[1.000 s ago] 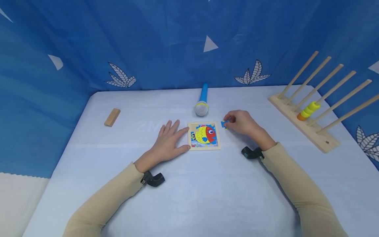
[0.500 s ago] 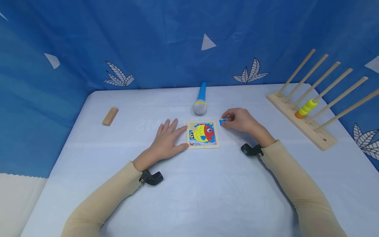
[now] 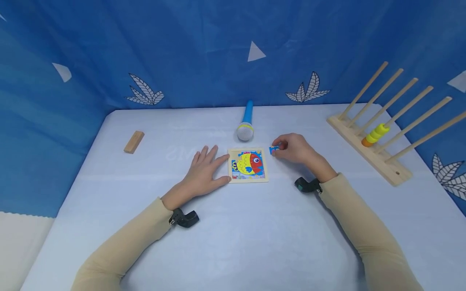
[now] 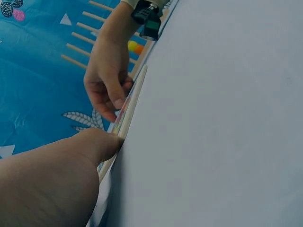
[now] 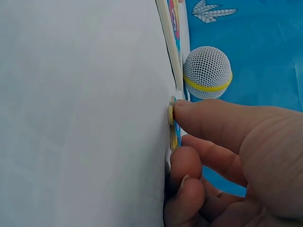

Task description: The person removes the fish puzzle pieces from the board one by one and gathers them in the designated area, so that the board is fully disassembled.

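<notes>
A square wooden jigsaw puzzle [image 3: 248, 165] with a yellow and red fish lies mid-table; bare wood shows at its upper left corner. My left hand [image 3: 202, 173] lies with fingers spread, the tips of index finger and thumb at the puzzle's left edge. In the left wrist view the left thumb [image 4: 106, 142] rests against the wooden frame. Just right of the board, my right hand [image 3: 293, 148] pinches a small blue puzzle piece [image 3: 274, 150]. The right wrist view shows this puzzle piece [image 5: 172, 116] edge-on between thumb and fingers, close to the tabletop.
A blue toy microphone [image 3: 245, 130] lies behind the puzzle. To the left is a small wooden block [image 3: 134, 142]. On the right stands a wooden peg rack [image 3: 371, 151] with tall rods and several yellow and orange beads [image 3: 375, 134]. A blue curtain [image 3: 204, 52] hangs behind the table.
The puzzle piece has turned slightly in the right fingers since the oldest frame. My left hand stays at the puzzle's edge. The whole head view has shifted a little.
</notes>
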Available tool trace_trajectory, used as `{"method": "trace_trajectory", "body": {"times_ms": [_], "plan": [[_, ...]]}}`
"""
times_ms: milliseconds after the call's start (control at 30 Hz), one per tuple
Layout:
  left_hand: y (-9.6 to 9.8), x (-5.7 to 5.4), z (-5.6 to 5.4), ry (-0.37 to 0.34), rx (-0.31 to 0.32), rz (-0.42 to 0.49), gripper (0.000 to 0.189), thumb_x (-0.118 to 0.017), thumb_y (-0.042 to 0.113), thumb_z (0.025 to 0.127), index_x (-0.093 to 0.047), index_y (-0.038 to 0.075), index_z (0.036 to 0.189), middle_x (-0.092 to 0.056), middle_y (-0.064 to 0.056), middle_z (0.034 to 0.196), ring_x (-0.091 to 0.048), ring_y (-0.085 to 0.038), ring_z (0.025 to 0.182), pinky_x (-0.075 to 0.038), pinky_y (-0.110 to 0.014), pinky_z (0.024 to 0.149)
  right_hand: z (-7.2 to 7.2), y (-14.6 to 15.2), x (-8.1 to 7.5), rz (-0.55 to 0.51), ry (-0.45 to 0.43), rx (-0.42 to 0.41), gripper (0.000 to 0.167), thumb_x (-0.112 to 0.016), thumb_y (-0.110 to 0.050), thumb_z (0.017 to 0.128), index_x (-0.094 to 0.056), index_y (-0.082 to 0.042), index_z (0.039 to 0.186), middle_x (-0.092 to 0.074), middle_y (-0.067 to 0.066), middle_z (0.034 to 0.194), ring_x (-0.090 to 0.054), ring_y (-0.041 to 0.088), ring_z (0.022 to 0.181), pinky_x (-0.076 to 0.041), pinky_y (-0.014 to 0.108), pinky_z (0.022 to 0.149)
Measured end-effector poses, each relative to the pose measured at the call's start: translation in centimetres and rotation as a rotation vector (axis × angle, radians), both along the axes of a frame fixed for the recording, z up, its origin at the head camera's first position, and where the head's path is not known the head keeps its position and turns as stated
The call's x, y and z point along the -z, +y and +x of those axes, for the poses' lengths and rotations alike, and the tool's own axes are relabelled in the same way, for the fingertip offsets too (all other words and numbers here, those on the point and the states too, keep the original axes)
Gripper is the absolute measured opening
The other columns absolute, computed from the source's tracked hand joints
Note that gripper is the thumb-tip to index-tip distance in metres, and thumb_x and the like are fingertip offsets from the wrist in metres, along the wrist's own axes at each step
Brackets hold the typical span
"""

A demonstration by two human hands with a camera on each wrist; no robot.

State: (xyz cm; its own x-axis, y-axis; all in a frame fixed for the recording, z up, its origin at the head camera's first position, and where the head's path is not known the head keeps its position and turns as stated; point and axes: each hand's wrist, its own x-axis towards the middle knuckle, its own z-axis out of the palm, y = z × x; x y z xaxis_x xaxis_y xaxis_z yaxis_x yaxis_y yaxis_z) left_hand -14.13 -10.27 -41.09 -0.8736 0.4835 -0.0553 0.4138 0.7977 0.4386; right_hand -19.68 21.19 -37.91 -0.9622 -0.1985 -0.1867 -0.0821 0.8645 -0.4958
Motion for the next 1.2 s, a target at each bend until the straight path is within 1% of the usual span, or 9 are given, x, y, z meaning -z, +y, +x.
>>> {"method": "trace_trajectory", "body": {"times_ms": [267, 433, 533, 667, 800, 900, 1067, 1200], "plan": [[-0.1, 0.3, -0.1, 0.001, -0.001, 0.012, 0.075, -0.064, 0.051, 0.092, -0.042, 0.02, 0.157, -0.019, -0.021, 0.17, -0.006, -0.048, 0.158, -0.005, -0.068, 0.124, 0.0, 0.1, 0.1, -0.016, -0.032, 0.022, 0.037, -0.075, -0.023, 0.091, -0.069, -0.007, 0.124, -0.063, 0.012, 0.097, -0.054, 0.026, 0.093, -0.046, 0.031, 0.074], [-0.1, 0.5, 0.0, 0.002, 0.002, 0.003, 0.075, -0.063, 0.051, 0.092, -0.042, 0.02, 0.157, -0.019, -0.021, 0.17, -0.006, -0.048, 0.158, -0.005, -0.068, 0.125, -0.1, 0.3, 0.0, -0.051, -0.038, 0.015, 0.038, -0.072, -0.025, 0.093, -0.066, -0.006, 0.126, -0.063, 0.013, 0.096, -0.055, 0.026, 0.088, -0.045, 0.03, 0.069], [-0.2, 0.4, 0.0, 0.003, -0.001, 0.003, 0.075, -0.063, 0.051, 0.093, -0.041, 0.02, 0.157, -0.019, -0.02, 0.17, -0.006, -0.048, 0.158, -0.005, -0.068, 0.125, -0.2, 0.2, -0.3, -0.065, -0.054, 0.034, 0.041, -0.071, -0.028, 0.094, -0.064, -0.007, 0.128, -0.061, 0.013, 0.096, -0.055, 0.025, 0.083, -0.046, 0.028, 0.066], [-0.2, 0.3, -0.1, -0.001, 0.002, 0.002, 0.075, -0.063, 0.051, 0.093, -0.041, 0.02, 0.157, -0.018, -0.02, 0.17, -0.005, -0.048, 0.158, -0.005, -0.067, 0.125, -0.3, -0.1, -0.9, -0.074, -0.035, 0.046, 0.042, -0.07, -0.029, 0.095, -0.062, -0.007, 0.13, -0.061, 0.013, 0.096, -0.056, 0.024, 0.08, -0.047, 0.027, 0.065], [-0.2, 0.2, -0.1, -0.007, 0.001, -0.003, 0.075, -0.062, 0.051, 0.093, -0.041, 0.02, 0.158, -0.018, -0.02, 0.17, -0.005, -0.048, 0.158, -0.005, -0.067, 0.125, -0.2, -1.1, -1.8, -0.108, 0.031, -0.015, 0.04, -0.07, -0.026, 0.095, -0.064, -0.005, 0.128, -0.064, 0.014, 0.098, -0.056, 0.026, 0.082, -0.048, 0.028, 0.065], [-0.1, 0.1, -0.1, -0.015, -0.002, -0.005, 0.075, -0.062, 0.051, 0.093, -0.04, 0.02, 0.158, -0.018, -0.02, 0.17, -0.005, -0.047, 0.158, -0.004, -0.067, 0.125, 0.0, -2.3, -2.4, -0.126, 0.043, -0.077, 0.039, -0.07, -0.025, 0.095, -0.065, -0.005, 0.128, -0.067, 0.014, 0.102, -0.057, 0.026, 0.084, -0.05, 0.028, 0.065], [0.0, 0.0, -0.1, -0.023, 0.0, -0.012, 0.075, -0.062, 0.051, 0.093, -0.04, 0.02, 0.158, -0.018, -0.02, 0.171, -0.004, -0.047, 0.158, -0.004, -0.067, 0.125, -0.1, -4.4, -3.1, -0.139, 0.012, -0.14, 0.037, -0.065, -0.024, 0.098, -0.066, -0.007, 0.13, -0.067, 0.013, 0.107, -0.058, 0.026, 0.087, -0.051, 0.028, 0.067], [0.0, 0.0, -0.2, -0.022, 0.001, -0.022, 0.075, -0.062, 0.052, 0.093, -0.04, 0.021, 0.158, -0.018, -0.02, 0.171, -0.005, -0.047, 0.158, -0.004, -0.067, 0.125, -0.2, -5.5, -2.9, -0.151, -0.046, -0.176, 0.035, -0.058, -0.021, 0.102, -0.064, -0.006, 0.133, -0.066, 0.014, 0.109, -0.06, 0.024, 0.083, -0.052, 0.026, 0.07]]}}
